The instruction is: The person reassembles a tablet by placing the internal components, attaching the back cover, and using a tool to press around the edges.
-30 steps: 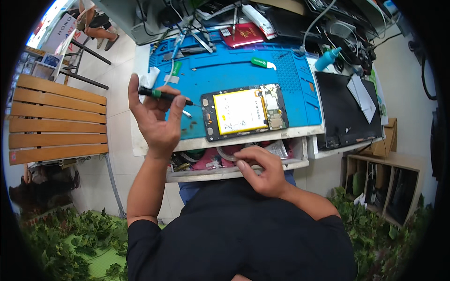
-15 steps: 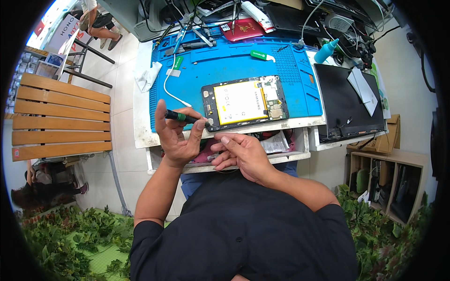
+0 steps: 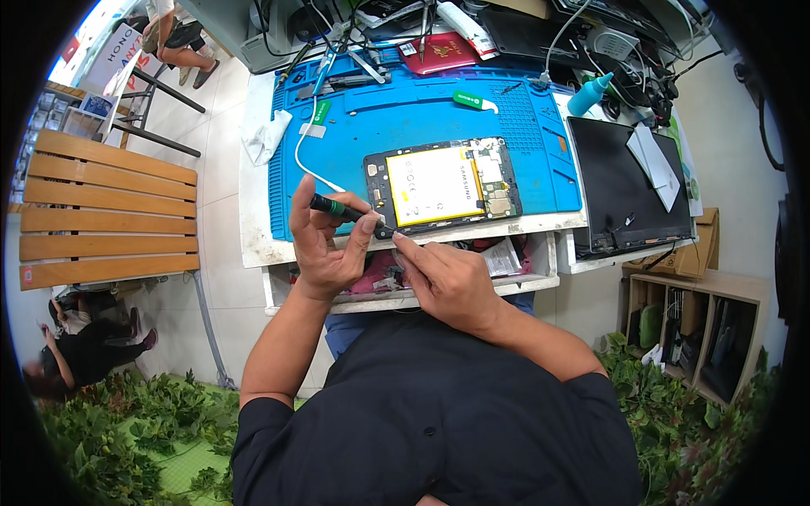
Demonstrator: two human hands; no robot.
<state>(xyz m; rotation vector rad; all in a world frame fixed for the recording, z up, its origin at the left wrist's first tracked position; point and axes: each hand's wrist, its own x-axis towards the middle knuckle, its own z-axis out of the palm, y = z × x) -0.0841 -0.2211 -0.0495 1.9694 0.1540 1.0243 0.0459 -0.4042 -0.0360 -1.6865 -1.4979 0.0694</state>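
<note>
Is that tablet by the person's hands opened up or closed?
Opened up: the tablet has its insides bare, with the white, yellow-edged battery and the circuit board in plain sight.

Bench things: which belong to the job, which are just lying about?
In the job:
screwdriver, in the left hand
opened tablet, right hand at its near left corner
blue mat beneath it

Apparently lying about:
red booklet
blue bottle
white papers

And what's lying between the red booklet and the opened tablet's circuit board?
A flat green-handled tool with a white hooked tip lies on the blue mat between booklet and tablet; the head view shows it.
</note>
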